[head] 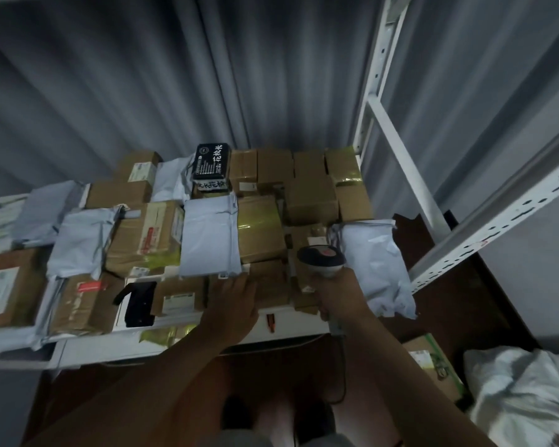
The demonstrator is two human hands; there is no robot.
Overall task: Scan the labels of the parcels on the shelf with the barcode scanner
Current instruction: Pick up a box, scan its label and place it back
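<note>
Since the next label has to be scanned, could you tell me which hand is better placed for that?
The right hand, probably: it already grips the barcode scanner, whose head is over the cardboard boxes. The left hand rests flat on a small cardboard box at the shelf's front, so it could steady it.

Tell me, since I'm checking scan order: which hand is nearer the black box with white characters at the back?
Left. The left hand lies on front-row cartons, almost straight below the black box; the right hand, gripping the scanner, is further right.
</note>
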